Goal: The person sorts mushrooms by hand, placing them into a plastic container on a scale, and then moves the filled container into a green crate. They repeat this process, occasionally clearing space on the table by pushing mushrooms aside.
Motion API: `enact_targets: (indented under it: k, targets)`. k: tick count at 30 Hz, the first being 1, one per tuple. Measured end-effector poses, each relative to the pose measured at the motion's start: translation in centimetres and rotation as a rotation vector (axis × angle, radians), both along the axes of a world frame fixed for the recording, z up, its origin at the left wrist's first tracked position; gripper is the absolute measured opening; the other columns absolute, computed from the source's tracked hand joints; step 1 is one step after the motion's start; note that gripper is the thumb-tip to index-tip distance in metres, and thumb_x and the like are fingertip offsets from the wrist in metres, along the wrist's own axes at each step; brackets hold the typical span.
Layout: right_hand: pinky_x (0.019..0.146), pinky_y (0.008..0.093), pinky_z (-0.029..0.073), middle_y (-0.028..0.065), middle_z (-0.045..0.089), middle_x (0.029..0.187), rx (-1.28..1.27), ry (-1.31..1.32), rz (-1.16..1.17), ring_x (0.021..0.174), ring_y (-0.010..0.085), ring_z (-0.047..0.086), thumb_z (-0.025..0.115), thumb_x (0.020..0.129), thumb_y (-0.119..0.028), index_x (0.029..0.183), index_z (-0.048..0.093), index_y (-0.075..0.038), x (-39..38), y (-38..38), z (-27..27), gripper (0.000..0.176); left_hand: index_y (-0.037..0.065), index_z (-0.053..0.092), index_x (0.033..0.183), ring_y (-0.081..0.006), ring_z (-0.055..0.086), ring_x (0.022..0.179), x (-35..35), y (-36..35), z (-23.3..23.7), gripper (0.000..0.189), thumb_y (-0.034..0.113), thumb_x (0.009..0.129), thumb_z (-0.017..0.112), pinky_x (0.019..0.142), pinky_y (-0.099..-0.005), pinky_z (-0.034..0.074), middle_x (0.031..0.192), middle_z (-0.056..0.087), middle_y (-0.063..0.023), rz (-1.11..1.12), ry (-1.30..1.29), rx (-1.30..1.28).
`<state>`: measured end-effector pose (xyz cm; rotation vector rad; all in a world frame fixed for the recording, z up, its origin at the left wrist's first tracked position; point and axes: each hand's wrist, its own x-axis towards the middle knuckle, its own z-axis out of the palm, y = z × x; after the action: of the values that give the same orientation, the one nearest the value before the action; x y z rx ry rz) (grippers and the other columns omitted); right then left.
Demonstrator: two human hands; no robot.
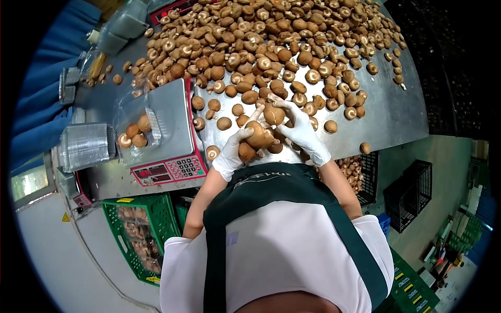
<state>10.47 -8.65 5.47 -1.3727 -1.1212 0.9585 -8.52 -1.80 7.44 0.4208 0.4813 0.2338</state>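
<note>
My left hand (233,149), in a white glove, is closed round a brown shiitake mushroom (257,136) near the table's front edge. Just to its right, my right hand (299,129), also gloved, grips another shiitake mushroom (274,114) with a pale crack on its cap. The two held mushrooms are close together in front of my apron (271,182). Loose mushrooms lie under and around both hands, and a large heap of mushrooms (250,41) spreads behind them. Some fingers of each hand are hidden behind the mushrooms.
Left of my hands stands a red-edged scale (172,120) bearing a clear plastic tray (155,128) with several mushrooms. Stacked clear trays (87,147) sit farther left. A green crate (116,221) with packed mushrooms is below left. Black crates (409,195) stand on the floor at right.
</note>
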Motion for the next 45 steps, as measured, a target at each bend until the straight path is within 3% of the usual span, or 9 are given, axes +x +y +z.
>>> enact_targets:
  k: [17,22,24,26,30,32,36,40,45]
  targets:
    - [0.104,0.0343,0.032,0.0142,0.046,0.132,-0.004,-0.107,0.179,0.124,0.0227,0.042,0.061,0.077,-0.011,0.131,0.041,0.001,-4.0,0.3,2.2,0.058,0.004,0.038,0.126,-0.0176,0.060,0.067,-3.6,0.0,-1.3,0.056,0.033,0.081,0.055,0.051,-0.0235,0.051,0.103,0.057,-0.0156,0.160,0.141,0.090]
    - [0.102,0.0341,0.034,0.0149,0.048,0.128,-0.006,0.007,0.127,0.119,0.0228,0.045,0.064,0.077,-0.007,0.128,0.043,0.003,-6.6,1.1,2.6,0.056,0.009,0.029,0.139,-0.0168,0.058,0.076,-4.9,0.4,2.0,0.060,0.020,0.085,0.051,0.054,-0.0262,0.052,0.106,0.054,-0.0148,0.226,0.090,0.182]
    - [0.084,0.0265,0.048,0.0132,0.054,0.120,0.048,0.056,0.050,0.100,0.0159,0.057,0.060,0.079,-0.001,0.128,0.045,-0.002,-8.1,1.8,1.9,0.051,0.006,0.028,0.139,-0.0218,0.057,0.101,-6.2,1.3,2.5,0.063,0.023,0.084,0.052,0.078,-0.0299,0.054,0.124,0.046,-0.0140,0.072,0.052,0.336]
    - [0.050,0.0124,0.040,0.0099,0.059,0.107,-0.095,0.185,0.042,0.060,-0.0013,0.047,0.060,0.080,0.001,0.127,0.048,-0.003,-8.9,2.0,1.5,0.049,0.006,0.030,0.139,-0.0194,0.057,0.098,-7.7,1.9,3.8,0.062,0.024,0.083,0.053,0.069,-0.0261,0.054,0.123,0.047,-0.0137,0.020,0.124,0.365]
    - [0.071,0.0254,0.051,0.0115,0.061,0.110,0.079,-0.105,-0.030,0.083,0.0145,0.062,0.060,0.078,-0.001,0.123,0.051,-0.003,-8.9,3.4,-0.1,0.046,0.008,0.042,0.134,-0.0097,0.055,0.083,-10.7,2.8,5.4,0.054,0.020,0.084,0.057,0.061,-0.0199,0.047,0.101,0.058,-0.0052,0.154,0.340,0.588]
    - [0.084,0.0298,0.048,0.0146,0.062,0.108,-0.209,-0.235,-0.083,0.095,0.0236,0.062,0.062,0.076,-0.011,0.118,0.055,-0.003,-8.9,3.3,2.0,0.043,0.005,0.050,0.126,-0.0103,0.055,0.080,-12.9,4.5,7.0,0.046,0.017,0.082,0.058,0.068,-0.0222,0.046,0.100,0.060,-0.0037,0.393,0.482,0.951]
    - [0.094,0.0358,0.042,0.0199,0.055,0.119,-0.306,-0.874,-0.009,0.108,0.0330,0.053,0.059,0.076,-0.023,0.114,0.058,-0.004,-8.5,2.4,-2.3,0.042,0.005,0.055,0.120,-0.0219,0.051,0.109,-19.2,9.6,7.8,0.045,0.017,0.078,0.063,0.093,-0.0321,0.041,0.122,0.052,-0.0119,0.873,0.794,1.421]
    - [0.095,0.0362,0.041,0.0162,0.053,0.123,-0.403,-0.667,-0.105,0.112,0.0317,0.050,0.060,0.078,-0.024,0.113,0.058,-0.004,-8.4,2.5,-1.3,0.040,0.012,0.053,0.124,-0.0344,0.045,0.116,-23.8,13.1,5.1,0.057,0.030,0.072,0.068,0.099,-0.0412,0.034,0.128,0.047,-0.0167,0.254,1.313,2.225]
    - [0.084,0.0370,0.048,0.0196,0.062,0.102,-0.244,-0.705,-0.353,0.096,0.0315,0.060,0.063,0.077,-0.020,0.106,0.063,-0.005,-4.8,5.5,-2.4,0.033,0.017,0.043,0.132,-0.0393,0.036,0.122,-24.2,13.2,3.1,0.068,0.039,0.072,0.068,0.102,-0.0471,0.029,0.137,0.037,-0.0149,0.211,1.279,2.076]
